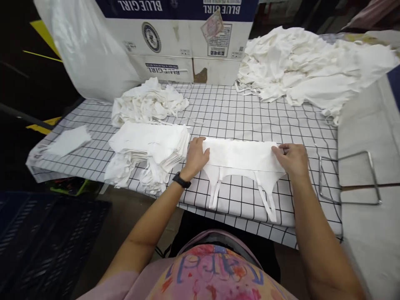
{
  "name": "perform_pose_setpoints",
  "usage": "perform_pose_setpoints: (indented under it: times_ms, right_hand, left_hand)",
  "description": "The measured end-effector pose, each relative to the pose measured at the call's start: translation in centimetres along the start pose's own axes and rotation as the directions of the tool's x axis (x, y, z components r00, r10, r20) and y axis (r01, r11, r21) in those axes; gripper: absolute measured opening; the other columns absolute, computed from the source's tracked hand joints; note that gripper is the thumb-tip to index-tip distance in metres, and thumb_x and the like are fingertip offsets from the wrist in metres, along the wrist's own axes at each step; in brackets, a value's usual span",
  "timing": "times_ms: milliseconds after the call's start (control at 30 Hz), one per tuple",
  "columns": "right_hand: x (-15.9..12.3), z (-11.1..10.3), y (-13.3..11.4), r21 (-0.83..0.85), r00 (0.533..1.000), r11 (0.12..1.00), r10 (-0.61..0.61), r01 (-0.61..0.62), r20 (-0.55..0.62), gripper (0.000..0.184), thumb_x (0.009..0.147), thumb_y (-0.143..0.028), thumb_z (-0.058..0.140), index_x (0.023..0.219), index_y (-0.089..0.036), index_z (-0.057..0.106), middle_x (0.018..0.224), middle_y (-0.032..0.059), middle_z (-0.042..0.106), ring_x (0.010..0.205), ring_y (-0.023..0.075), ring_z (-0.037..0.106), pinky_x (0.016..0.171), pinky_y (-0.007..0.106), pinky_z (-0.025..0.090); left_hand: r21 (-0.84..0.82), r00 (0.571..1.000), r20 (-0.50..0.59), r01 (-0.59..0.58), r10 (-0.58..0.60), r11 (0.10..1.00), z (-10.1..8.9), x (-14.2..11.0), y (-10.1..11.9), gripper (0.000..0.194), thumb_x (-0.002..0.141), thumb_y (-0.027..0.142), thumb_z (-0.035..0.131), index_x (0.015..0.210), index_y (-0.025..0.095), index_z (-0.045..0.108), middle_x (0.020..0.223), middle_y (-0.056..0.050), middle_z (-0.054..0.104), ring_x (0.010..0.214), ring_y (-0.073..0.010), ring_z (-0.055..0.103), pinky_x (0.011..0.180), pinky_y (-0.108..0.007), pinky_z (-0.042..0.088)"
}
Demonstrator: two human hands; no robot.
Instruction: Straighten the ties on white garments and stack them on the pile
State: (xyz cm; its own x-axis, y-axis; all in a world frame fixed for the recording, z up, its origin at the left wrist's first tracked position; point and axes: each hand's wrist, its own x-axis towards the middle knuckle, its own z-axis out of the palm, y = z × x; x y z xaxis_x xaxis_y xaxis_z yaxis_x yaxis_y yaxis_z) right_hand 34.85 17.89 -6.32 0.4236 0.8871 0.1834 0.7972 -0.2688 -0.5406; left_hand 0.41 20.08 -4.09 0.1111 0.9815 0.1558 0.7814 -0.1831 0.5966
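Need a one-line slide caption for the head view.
Left hand and right hand at opposite ends of a white strapped garment, beside stacked white fabric on checked cloth.

White garment (pixel 240 155), laid flat on the surface (pixel 215 112) and spread crosswise between the left hand (pixel 197 155) and the right hand (pixel 292 159), each touching one end. A smooth rectangular panel spans from hand to hand, its near edge a nearly straight line. On the person's side of the hands, two tapering portions run into narrow looped straps (pixel 266 205); between them the edge curves inward.
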Motion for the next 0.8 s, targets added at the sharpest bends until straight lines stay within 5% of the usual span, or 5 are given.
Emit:
perform_pose_setpoints:
  times_ms: [200,367,500,667,800]
  right_hand:
    - [1.9,0.0,-2.4,0.111,0.98,0.985,0.112,-0.131,0.162,0.011,0.067,-0.031,0.07,0.072,-0.025,0.062,0.074,0.0044,0.062,0.083,0.0277,0.061,0.092,0.05,0.05]
    - [0.7,-1.2,-2.9,0.323,0.986,0.932,0.147,-0.163,0.075,0.023,0.067,-0.033,0.074,0.087,-0.022,0.07,0.08,0.0023,0.067,0.075,0.0212,0.062,0.083,0.041,0.054]
    - [0.1,-1.5,-2.1,0.489,0.993,0.867,0.119,-0.1,-0.008,0.035,0.067,-0.038,0.079,0.096,-0.02,0.074,0.083,0.0023,0.07,0.075,0.0191,0.064,0.081,0.039,0.056]
    - [-0.5,-3.0,-2.7,0.669,0.986,0.735,0.165,-0.107,-0.024,0.032,0.067,-0.039,0.081,0.089,-0.018,0.072,0.08,0.0026,0.071,0.071,0.0174,0.064,0.077,0.038,0.057]
    - [-0.9,-4.9,-3.7,0.702,0.986,0.712,0.138,-0.032,-0.095,0.028,0.07,-0.038,0.081,0.087,-0.018,0.071,0.079,0.002,0.07,0.071,0.0169,0.064,0.074,0.036,0.056]
  left_hand:
    - [0.014,0.985,0.046,0.167,-0.167,0.986,0.4,3.3,-0.1,0.049,0.085,0.013,0.066,0.132,0.015,0.054,0.118,-0.014,0.065,0.115,-0.0291,0.061,0.103,-0.044,0.05]
    - [-0.064,0.955,0.13,0.277,-0.267,0.959,0.0,4.6,-0.1,0.017,0.075,0.009,0.068,0.086,0.021,0.062,0.085,-0.003,0.066,0.091,-0.0234,0.065,0.083,-0.035,0.051]
    - [-0.228,0.971,0.048,0.239,-0.234,0.944,-0.5,4.1,-0.1,0.016,0.072,0.01,0.067,0.071,0.021,0.055,0.075,0.001,0.061,0.076,-0.0173,0.059,0.07,-0.029,0.046]
    - [-0.65,0.966,0.0,0.196,-0.258,0.735,-1.6,3.1,0.0,0.018,0.066,0.018,0.073,0.079,0.019,0.06,0.063,0.006,0.056,0.061,-0.0113,0.054,0.063,-0.024,0.043]
    - [-0.743,0.969,-0.06,0.117,-0.24,0.659,-3.5,2.9,0.9,0.019,0.064,0.025,0.078,0.079,0.015,0.071,0.07,0.001,0.068,0.066,-0.012,0.062,0.067,-0.025,0.048]
